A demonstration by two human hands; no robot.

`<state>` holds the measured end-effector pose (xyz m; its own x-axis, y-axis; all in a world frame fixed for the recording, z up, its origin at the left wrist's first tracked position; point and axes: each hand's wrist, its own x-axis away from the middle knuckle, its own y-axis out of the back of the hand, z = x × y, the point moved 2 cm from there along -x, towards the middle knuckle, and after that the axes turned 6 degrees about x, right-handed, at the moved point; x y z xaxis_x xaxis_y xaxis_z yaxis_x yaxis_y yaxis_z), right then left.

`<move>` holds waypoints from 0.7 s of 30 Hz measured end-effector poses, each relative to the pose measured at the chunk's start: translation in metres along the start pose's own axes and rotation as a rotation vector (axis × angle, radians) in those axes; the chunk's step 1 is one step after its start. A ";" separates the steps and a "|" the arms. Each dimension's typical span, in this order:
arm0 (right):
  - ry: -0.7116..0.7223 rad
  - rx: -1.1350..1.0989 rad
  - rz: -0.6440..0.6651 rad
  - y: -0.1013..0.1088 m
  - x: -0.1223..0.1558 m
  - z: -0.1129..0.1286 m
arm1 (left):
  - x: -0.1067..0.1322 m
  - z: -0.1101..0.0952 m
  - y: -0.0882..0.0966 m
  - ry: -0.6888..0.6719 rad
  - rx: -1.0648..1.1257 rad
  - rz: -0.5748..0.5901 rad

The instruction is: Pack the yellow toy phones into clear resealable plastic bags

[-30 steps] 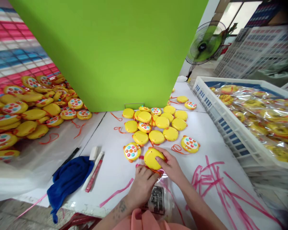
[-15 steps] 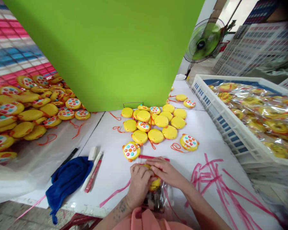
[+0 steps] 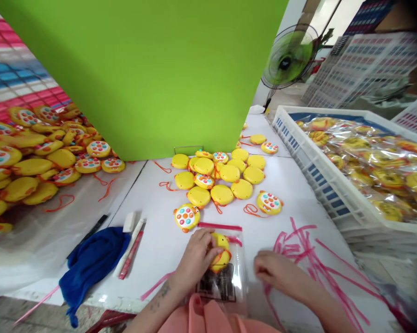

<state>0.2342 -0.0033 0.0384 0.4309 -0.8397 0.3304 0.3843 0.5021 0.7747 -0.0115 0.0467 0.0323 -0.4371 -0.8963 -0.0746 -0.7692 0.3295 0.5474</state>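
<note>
My left hand (image 3: 195, 261) rests over a round yellow toy (image 3: 220, 256), gripping it through a clear plastic bag (image 3: 238, 277). The toy sits inside the bag, and a red strip runs along the bag's upper edge. My right hand (image 3: 274, 273) is apart from the bag, to its right, holding nothing, and looks slightly blurred. Its fingers are loosely curled above the white table (image 3: 153, 240). Nearest my left hand lies a loose toy with coloured buttons (image 3: 187, 217).
A pile of yellow toys (image 3: 222, 175) with orange cords lies ahead, and a bigger heap (image 3: 45, 157) lies left. A white crate (image 3: 319, 180) of bagged toys stands right. A blue cloth (image 3: 90, 263) lies left. Pink strips (image 3: 309, 259) litter the table.
The yellow toy now lies inside the bag, held by my left hand. My right hand has moved off the bag to the right. The view has shifted slightly.
</note>
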 end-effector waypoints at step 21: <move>-0.132 -0.319 -0.379 -0.025 -0.069 0.045 | -0.001 -0.012 0.002 0.093 0.002 0.060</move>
<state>0.1578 0.0325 0.0205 0.1139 -0.9836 0.1396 0.7322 0.1781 0.6574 -0.0073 0.0447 0.0432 -0.4375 -0.8985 0.0365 -0.7438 0.3844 0.5467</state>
